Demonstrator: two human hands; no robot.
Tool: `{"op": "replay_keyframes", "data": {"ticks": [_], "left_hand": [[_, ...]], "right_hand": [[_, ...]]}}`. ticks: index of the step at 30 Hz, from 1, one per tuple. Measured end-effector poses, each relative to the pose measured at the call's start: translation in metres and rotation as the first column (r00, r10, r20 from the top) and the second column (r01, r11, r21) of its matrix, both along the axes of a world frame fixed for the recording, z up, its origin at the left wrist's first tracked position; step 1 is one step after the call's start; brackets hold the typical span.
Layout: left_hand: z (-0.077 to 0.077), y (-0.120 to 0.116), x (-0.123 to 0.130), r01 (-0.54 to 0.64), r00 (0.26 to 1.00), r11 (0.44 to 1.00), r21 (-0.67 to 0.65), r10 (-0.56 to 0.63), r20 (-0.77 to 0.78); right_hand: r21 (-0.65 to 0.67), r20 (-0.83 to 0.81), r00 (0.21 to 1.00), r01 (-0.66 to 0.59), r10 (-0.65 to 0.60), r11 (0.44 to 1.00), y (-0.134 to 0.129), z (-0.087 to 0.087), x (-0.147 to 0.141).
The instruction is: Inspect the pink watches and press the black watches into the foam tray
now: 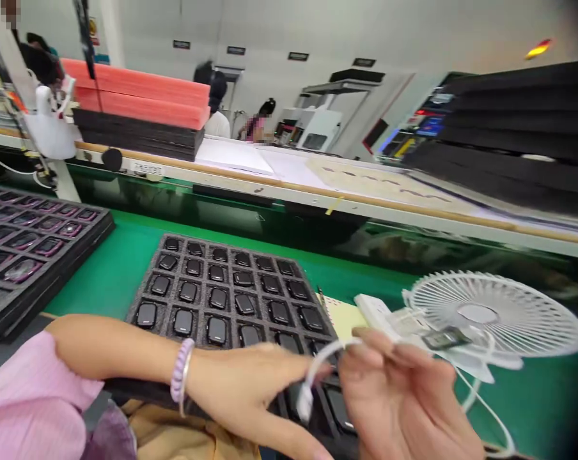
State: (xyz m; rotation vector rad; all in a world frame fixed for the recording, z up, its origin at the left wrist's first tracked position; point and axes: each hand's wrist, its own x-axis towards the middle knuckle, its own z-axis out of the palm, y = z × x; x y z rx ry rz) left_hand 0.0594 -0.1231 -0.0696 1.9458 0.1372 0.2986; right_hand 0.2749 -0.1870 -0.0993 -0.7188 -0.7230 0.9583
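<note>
A white cable (334, 348) is pinched in my right hand (401, 399), its fingers closed and its plug end (305, 402) hanging to the left. My left hand (250, 380) reaches across the front of the foam tray (142, 287), thumb and fingers apart. Its fingertips lie behind the cable's loop, and I cannot tell whether they touch anything. Rows of black smartwatch-like devices (217, 298) sit in the tray's square pockets; both hands hide part of the nearest rows.
A white fan (478, 314) lies at the right, with a dark small device (446, 337) in front. Beside the tray is a yellow notepad (341, 316). Another tray (73, 255) of purple-rimmed devices stands left. Pink foam sheets (135, 96) and black foam stacks (523, 121) occupy the raised shelf.
</note>
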Motion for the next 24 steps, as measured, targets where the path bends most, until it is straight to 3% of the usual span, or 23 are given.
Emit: {"op": "replay_keyframes", "data": {"ticks": [2, 4, 7, 10, 12, 15, 17, 19, 20, 21, 22, 23, 24], "left_hand": [[-0.008, 0.001, 0.001, 0.039, 0.997, 0.978, -0.203, -0.052, -0.063], [-0.010, 0.008, -0.008, -0.099, 0.993, 0.957, -0.272, 0.078, -0.089], [-0.009, 0.027, -0.025, -0.438, 0.899, 0.899, 0.000, 0.438, -0.019], [-0.012, 0.044, -0.023, -0.555, 0.829, 0.779, 0.292, 0.546, 0.121], [-0.015, 0.048, -0.014, -0.491, 0.869, 0.811, 0.318, 0.480, 0.119], [-0.016, 0.047, -0.003, -0.360, 0.931, 0.919, 0.159, 0.364, 0.004], [-0.015, 0.050, -0.006, -0.374, 0.926, 0.916, 0.147, 0.378, 0.006], [-0.012, 0.064, -0.018, -0.494, 0.869, 0.835, 0.244, 0.482, 0.109], [-0.012, 0.074, -0.026, -0.570, 0.821, 0.772, 0.280, 0.547, 0.165], [-0.011, 0.086, -0.034, -0.647, 0.761, 0.704, 0.292, 0.616, 0.203], [-0.012, 0.099, -0.043, -0.710, 0.701, 0.641, 0.293, 0.681, 0.212], [-0.013, 0.111, -0.051, -0.755, 0.648, 0.583, 0.301, 0.733, 0.205], [-0.015, 0.122, -0.059, -0.775, 0.615, 0.542, 0.324, 0.765, 0.191]], "right_hand": [[0.033, -0.043, 0.999, -0.022, 0.023, 0.999, 0.027, 0.020, -0.020], [0.002, -0.010, 0.998, -0.069, 0.069, 0.998, 0.041, 0.027, -0.025], [-0.061, 0.036, 0.991, -0.127, 0.129, 0.990, 0.044, 0.016, -0.016], [-0.068, 0.027, 0.987, -0.156, 0.158, 0.985, 0.039, 0.005, -0.015], [-0.053, 0.029, 0.983, -0.178, 0.180, 0.983, 0.035, 0.004, -0.022], [-0.045, 0.078, 0.971, -0.224, 0.227, 0.974, 0.026, 0.006, -0.024], [-0.151, 0.223, 0.926, -0.275, 0.303, 0.950, 0.013, 0.002, -0.010], [-0.348, 0.461, 0.835, -0.142, 0.301, 0.927, -0.004, -0.012, 0.019], [-0.411, 0.608, 0.763, 0.064, 0.220, 0.909, -0.013, -0.022, 0.038], [-0.337, 0.742, 0.670, 0.409, -0.028, 0.848, -0.021, -0.034, 0.059], [-0.210, 0.820, 0.500, 0.715, -0.278, 0.667, -0.027, -0.047, 0.081], [-0.080, 0.878, 0.276, 0.889, -0.391, 0.450, -0.031, -0.060, 0.103], [-0.001, 0.952, 0.105, 0.940, -0.286, 0.342, -0.034, -0.074, 0.124]]}}
